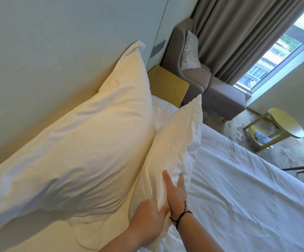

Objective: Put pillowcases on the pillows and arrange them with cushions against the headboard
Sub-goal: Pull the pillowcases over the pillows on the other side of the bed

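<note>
A large white pillow (pixel 85 139) in its case leans against the pale headboard (pixel 38 51). In front of it stands a smaller white cased pillow (pixel 176 139), propped on edge against the large one. My left hand (pixel 147 220) grips the near bottom corner of the smaller pillow, thumb on its front. My right hand (pixel 176 193), with a dark cord bracelet at the wrist, presses flat on that pillow's front face, fingers spread. A patterned silver cushion (pixel 190 50) rests on the grey armchair (pixel 189 70) beyond the bed.
The white bed sheet (pixel 247 197) spreads out to the right. A wooden bedside table (pixel 167 86) stands by the bed's head, a grey footstool (pixel 224 99) beyond it. A round yellow side table (pixel 284 126) stands near the window (pixel 274 51), beside grey curtains (pixel 238 33).
</note>
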Available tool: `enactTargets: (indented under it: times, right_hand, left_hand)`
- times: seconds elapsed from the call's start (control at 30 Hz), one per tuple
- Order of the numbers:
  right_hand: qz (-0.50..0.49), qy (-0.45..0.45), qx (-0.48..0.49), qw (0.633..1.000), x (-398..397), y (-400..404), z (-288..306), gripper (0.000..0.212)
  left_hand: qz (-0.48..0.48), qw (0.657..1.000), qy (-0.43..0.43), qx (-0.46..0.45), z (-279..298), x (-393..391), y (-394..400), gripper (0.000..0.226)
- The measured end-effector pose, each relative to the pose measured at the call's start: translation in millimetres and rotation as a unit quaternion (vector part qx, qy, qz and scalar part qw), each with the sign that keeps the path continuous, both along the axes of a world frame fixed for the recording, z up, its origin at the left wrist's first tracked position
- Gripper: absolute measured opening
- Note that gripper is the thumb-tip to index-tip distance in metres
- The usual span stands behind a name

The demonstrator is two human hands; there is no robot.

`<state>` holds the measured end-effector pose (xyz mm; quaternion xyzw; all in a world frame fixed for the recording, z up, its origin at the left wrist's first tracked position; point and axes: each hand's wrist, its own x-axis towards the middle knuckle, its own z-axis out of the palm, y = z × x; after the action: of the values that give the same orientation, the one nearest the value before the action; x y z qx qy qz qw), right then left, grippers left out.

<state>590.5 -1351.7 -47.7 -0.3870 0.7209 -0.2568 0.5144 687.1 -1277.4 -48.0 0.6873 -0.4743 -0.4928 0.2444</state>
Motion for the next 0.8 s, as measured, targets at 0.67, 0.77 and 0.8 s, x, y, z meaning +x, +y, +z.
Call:
enactTargets:
  times: [0.67, 0.77, 0.8]
  right_hand:
    - [0.326, 0.228, 0.026, 0.917, -13, 82, -28, 0.085]
    - [0.309, 0.175, 0.042, 0.934, -44, 110, -31, 0.078]
    - [0.329, 0.183, 0.057, 0.925, -58, 122, -35, 0.078]
  left_hand:
    - [0.030, 0.950, -0.310, 0.003, -18, 63, 74, 0.071]
    - [-0.020, 0.927, -0.370, -0.066, -9, 28, 80, 0.077]
    - [-0.038, 0.919, -0.380, -0.099, -7, 14, 82, 0.076]
